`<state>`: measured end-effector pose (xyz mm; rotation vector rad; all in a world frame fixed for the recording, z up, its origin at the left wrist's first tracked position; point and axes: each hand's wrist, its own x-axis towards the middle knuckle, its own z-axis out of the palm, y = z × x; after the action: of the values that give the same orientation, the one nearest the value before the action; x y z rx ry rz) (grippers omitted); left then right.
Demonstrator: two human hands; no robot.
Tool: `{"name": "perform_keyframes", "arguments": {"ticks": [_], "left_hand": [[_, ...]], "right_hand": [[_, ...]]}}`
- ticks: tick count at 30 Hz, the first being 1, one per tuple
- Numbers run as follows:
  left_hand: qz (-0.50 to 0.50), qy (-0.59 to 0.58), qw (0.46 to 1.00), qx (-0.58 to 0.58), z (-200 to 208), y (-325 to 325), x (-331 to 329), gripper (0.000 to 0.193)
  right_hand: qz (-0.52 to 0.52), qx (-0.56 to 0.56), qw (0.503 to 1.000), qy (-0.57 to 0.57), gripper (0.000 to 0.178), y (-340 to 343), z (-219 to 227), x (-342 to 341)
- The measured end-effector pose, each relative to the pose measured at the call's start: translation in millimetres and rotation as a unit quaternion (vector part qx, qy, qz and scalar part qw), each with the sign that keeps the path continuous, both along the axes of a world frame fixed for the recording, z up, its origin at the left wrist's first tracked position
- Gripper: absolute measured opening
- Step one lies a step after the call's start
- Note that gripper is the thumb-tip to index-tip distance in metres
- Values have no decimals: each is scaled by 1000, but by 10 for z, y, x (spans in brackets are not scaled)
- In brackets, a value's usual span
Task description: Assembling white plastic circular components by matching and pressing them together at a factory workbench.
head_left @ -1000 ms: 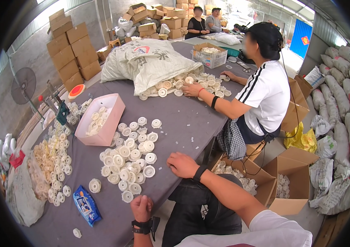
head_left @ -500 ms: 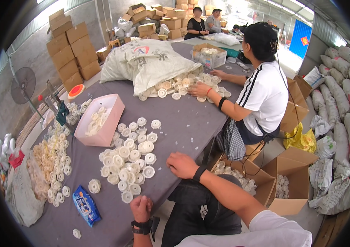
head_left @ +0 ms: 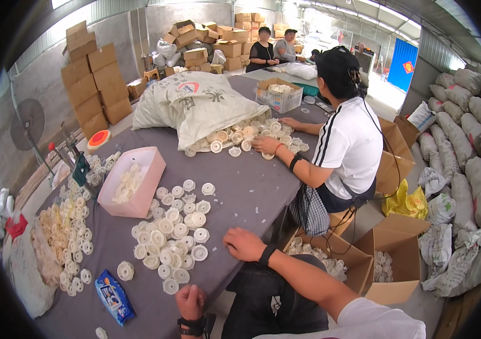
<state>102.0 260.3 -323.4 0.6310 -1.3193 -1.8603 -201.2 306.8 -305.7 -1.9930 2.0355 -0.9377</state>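
My right hand rests on the near right edge of the grey-covered table, fingers loosely bent and apart, holding nothing. Closer to me, my left hand lies at the table edge, closed in a fist with nothing visible in it. Just beyond my left hand spreads a loose heap of round white plastic caps with scalloped rims. A single stack of such caps sits left of the heap. Beside it lies a blue packet of wipes.
A pink bin holds more pieces. At right, a co-worker has both hands at caps spilling from a white woven sack. Open cartons of caps stand on the floor near my right arm. A green hand press stands far left.
The view has shifted, so everything sits slightly lower and further left. Both my hands keep their places at the table edge.
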Motion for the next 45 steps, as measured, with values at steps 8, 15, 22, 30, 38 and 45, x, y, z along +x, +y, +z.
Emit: {"name": "perform_keyframes", "arguments": {"ticks": [8, 15, 22, 30, 38, 45], "left_hand": [[-4, 18, 999, 30, 59, 15, 9, 41], [-5, 8, 1000, 6, 50, 26, 9, 41], [-6, -2, 1000, 2, 6, 7, 11, 42], [7, -23, 1000, -1, 17, 28, 11, 42], [4, -14, 1000, -2, 27, 35, 5, 42], [5, -27, 1000, -5, 54, 34, 15, 41]], "right_hand": [[-3, -7, 1000, 8, 10, -2, 18, 31], [-13, 10, 1000, 10, 14, 7, 16, 33], [-13, -6, 1000, 20, 12, -1, -3, 30], [-11, -6, 1000, 10, 9, 17, 18, 33], [-7, -5, 1000, 11, 10, 21, -21, 25], [-10, -6, 1000, 12, 11, 2, -8, 33]]}}
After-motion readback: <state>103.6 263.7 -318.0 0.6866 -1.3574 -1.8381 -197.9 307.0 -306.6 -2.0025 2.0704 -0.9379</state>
